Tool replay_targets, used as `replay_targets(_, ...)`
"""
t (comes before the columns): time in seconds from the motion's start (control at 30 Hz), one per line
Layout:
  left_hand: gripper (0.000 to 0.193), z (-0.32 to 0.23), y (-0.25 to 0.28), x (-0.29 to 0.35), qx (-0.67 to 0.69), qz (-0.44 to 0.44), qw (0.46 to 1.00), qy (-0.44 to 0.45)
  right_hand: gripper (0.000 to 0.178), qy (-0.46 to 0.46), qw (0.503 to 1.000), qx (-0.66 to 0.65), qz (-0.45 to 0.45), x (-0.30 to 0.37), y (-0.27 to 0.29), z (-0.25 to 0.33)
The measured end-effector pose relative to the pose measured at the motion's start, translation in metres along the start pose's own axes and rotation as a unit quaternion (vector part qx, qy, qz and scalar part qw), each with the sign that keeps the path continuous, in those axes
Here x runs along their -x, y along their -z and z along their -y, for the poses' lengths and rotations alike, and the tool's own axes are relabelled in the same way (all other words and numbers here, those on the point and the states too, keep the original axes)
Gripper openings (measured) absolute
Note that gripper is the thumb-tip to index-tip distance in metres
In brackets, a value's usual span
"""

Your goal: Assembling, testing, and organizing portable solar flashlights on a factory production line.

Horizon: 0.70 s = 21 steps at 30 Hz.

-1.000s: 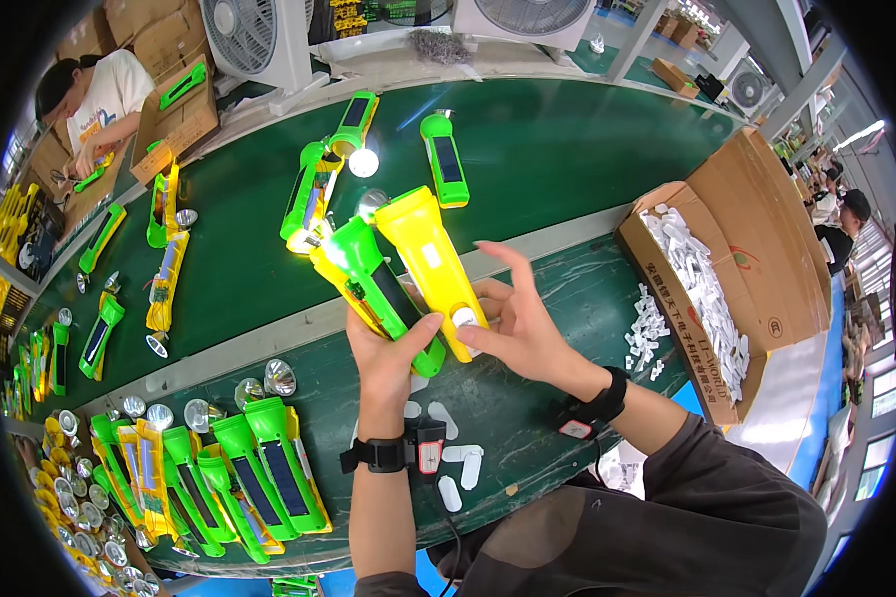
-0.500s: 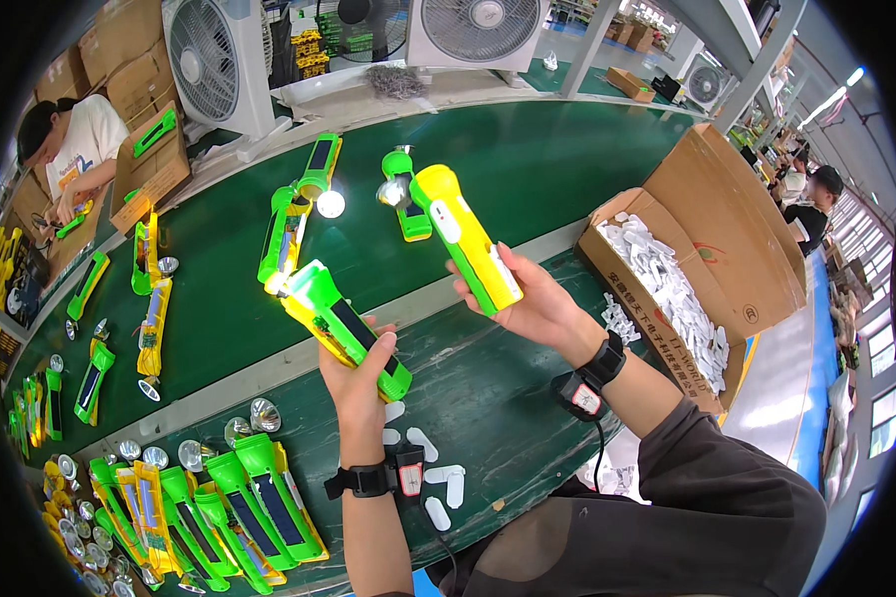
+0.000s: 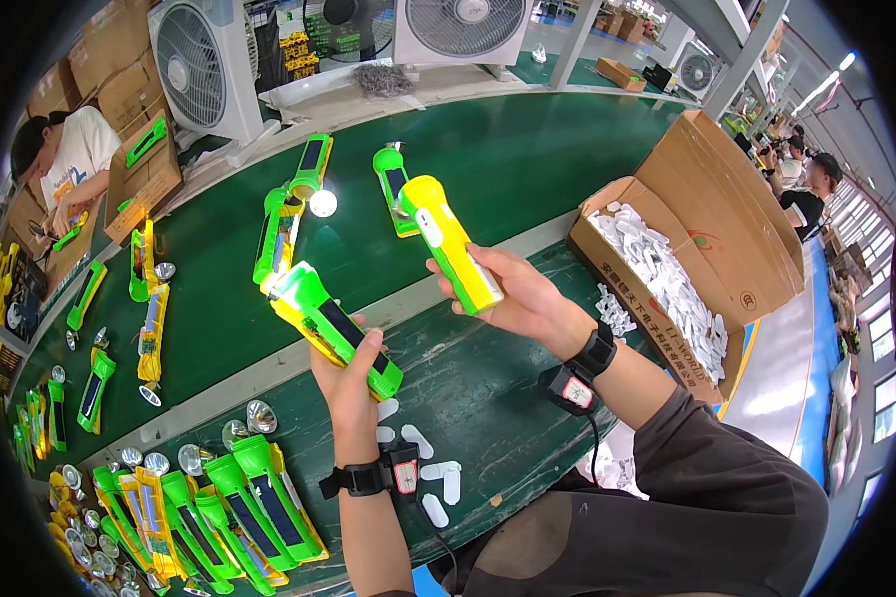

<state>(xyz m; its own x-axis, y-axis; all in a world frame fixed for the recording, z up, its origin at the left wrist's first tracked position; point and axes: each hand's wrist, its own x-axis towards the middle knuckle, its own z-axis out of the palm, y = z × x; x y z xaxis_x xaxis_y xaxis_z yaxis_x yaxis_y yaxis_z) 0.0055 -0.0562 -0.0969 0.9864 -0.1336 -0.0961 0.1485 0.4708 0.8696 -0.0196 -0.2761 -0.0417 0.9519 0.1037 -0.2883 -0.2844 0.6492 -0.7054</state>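
My left hand (image 3: 346, 383) is closed around a green flashlight (image 3: 340, 326), its dark panel facing up and a bright light glowing at its head. In my right hand (image 3: 523, 294) is a yellow-and-green flashlight (image 3: 448, 239), yellow side up with a pale switch strip near its head. Its head overlaps a green flashlight half (image 3: 393, 179) lying on the belt. Just past the left flashlight's head lie opened green flashlight parts (image 3: 274, 234) with a lit round reflector (image 3: 323, 204). Small white plastic pieces (image 3: 418, 441) are scattered by my left wrist.
A cardboard box (image 3: 657, 348) full of white pieces stands at right. Rows of green flashlight halves (image 3: 269, 497) with silver reflectors lie front left, and more lie along the green belt (image 3: 488, 139). Another person (image 3: 80, 159) works at far left. Fans (image 3: 463, 25) stand behind. Cables hang from both wrist straps.
The right flashlight has shifted slightly left and down; the shiny reflector seen beside its head no longer shows. The left flashlight is tilted a little flatter. The whole view has shifted slightly.
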Motion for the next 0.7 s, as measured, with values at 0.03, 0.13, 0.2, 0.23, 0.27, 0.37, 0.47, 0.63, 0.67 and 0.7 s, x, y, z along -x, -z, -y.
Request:
replay_targets(0.03,0.058,-0.002,-0.002,0.0,0.014,-0.006,1.0,0.009,0.042,0.018,1.0,0.015,0.017,0.0,0.002,-0.001)
replay_targets(0.13,0.056,-0.006,-0.004,0.001,0.029,-0.01,0.999,0.013,0.042,0.044,0.998,0.041,0.03,0.0,0.004,0.0)
replay_targets(0.2,0.056,-0.005,-0.002,0.001,0.03,-0.008,0.999,0.011,0.041,0.052,0.997,0.053,0.026,-0.003,0.006,0.001)
replay_targets(0.23,0.057,-0.003,0.002,-0.001,0.016,-0.007,1.0,0.008,0.041,0.046,0.998,0.039,0.0,-0.006,0.007,0.002)
replay_targets(0.27,0.058,-0.002,0.005,-0.002,0.001,-0.007,1.0,0.004,0.041,0.039,0.999,0.026,-0.024,-0.011,0.008,0.004)
replay_targets(0.37,0.055,-0.003,0.004,-0.004,0.005,-0.005,1.0,0.009,0.044,0.133,0.976,0.156,-0.071,-0.039,0.036,0.022)
replay_targets(0.47,0.053,0.0,0.005,-0.005,0.021,0.014,1.0,0.017,0.037,0.236,0.894,0.306,-0.225,-0.087,0.064,0.058)
replay_targets(0.63,0.035,0.006,0.008,-0.004,0.028,0.041,0.998,0.038,0.04,0.237,0.657,0.547,-0.462,-0.159,0.145,0.095)
replay_targets(0.67,0.032,0.006,0.006,-0.003,0.044,0.047,0.997,0.035,0.04,0.244,0.66,0.543,-0.458,-0.162,0.157,0.099)
replay_targets(0.7,0.033,0.005,0.006,-0.002,0.08,0.053,0.995,0.04,0.04,0.194,0.653,0.567,-0.463,-0.163,0.158,0.097)
